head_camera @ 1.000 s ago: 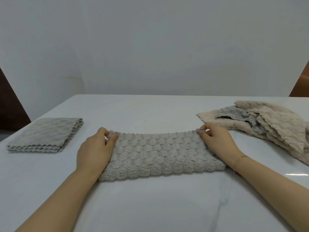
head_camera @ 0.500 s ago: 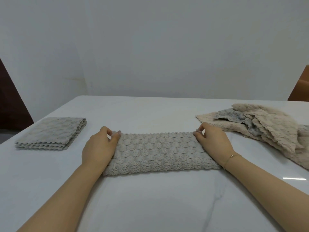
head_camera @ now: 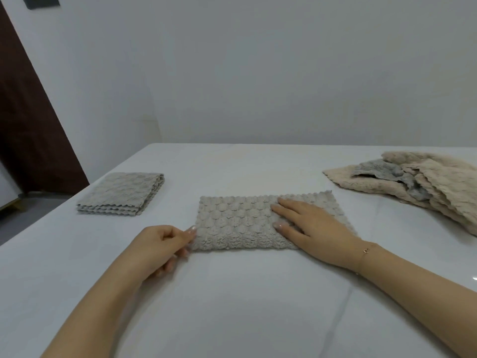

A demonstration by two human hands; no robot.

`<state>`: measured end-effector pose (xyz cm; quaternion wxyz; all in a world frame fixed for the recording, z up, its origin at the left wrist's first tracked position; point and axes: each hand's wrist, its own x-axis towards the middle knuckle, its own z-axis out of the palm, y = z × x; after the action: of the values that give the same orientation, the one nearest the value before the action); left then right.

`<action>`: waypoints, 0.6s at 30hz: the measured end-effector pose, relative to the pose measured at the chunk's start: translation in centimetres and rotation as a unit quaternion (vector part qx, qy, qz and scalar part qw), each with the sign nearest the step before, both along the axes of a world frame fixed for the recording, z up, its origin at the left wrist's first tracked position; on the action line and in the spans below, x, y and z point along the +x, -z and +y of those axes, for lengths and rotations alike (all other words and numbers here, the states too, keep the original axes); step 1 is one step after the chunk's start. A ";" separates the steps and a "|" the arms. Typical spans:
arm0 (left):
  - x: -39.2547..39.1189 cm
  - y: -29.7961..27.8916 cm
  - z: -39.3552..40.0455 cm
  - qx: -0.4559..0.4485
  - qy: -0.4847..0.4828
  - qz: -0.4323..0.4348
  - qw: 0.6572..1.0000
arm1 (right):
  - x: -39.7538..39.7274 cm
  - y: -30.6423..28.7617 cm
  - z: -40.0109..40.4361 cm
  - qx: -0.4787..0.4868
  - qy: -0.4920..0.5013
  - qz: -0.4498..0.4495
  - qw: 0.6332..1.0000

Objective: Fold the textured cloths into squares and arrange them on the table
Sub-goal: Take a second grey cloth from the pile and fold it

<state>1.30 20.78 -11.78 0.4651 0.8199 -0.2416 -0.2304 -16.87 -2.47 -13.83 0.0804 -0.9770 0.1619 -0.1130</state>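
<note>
folded stack (head_camera: 121, 193) left, loose cloth pile (head_camera: 423, 182) right of half-folded cloth (head_camera: 237, 220)

light: soft, even | glare: table (head_camera: 473, 277) right edge | edges: wide-angle bend

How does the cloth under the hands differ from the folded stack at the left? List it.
The grey cloth under the hands is a long rectangle, one fold short of a square; the folded stack is already square.
The cloth has the right hand flat on it; the stack lies untouched.
Both share the bubbly grey texture.
</note>
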 end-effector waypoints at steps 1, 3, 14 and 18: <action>-0.1 0.0 0.0 0.001 0.008 0.006 1.000 | 0.0 0.1 -0.1 0.010 0.004 0.009 1.000; -0.3 0.1 -0.1 0.003 0.019 0.008 1.000 | 0.0 0.2 -0.2 0.015 0.007 0.019 1.000; 1.0 0.2 0.8 -0.003 0.006 -0.073 0.997 | 0.3 0.4 -0.5 0.018 0.002 0.054 0.998; 1.0 0.4 0.9 0.092 0.040 -0.134 0.986 | 0.3 0.4 -0.5 0.018 0.005 0.060 0.998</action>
<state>2.29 21.63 -12.20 0.3417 0.8722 -0.3122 -0.1579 -16.61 -3.02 -14.23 0.0875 -0.9795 0.1737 -0.0516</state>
